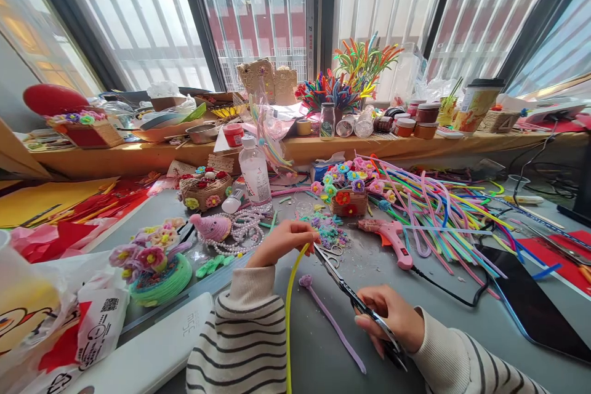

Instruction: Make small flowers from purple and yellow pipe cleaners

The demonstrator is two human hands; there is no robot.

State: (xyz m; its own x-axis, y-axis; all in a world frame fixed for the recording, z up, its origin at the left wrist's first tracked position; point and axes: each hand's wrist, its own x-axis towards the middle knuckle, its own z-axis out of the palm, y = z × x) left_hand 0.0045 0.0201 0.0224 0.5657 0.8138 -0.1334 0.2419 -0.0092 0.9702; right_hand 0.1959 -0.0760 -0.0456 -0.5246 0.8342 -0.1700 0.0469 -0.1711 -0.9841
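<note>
The yellow stem (289,308) in the left fingers (301,235) looks fuzzy and matt; the scissors (342,285) in the right fingers (368,322) are shiny, smooth metal. Between both sets of fingers lies a soft, fuzzy lilac stem (333,322). Beyond them are a glue gun (393,242) of smooth plastic and a clear, glossy plastic bottle (257,178). Beneath, the worktop (443,326) is smooth; rightward, a phone (538,295) gleams glassy.

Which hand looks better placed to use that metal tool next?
Probably the right hand: it grips the metal tool, whose far end reaches close to the left hand, which pinches the yellow stem.
</note>
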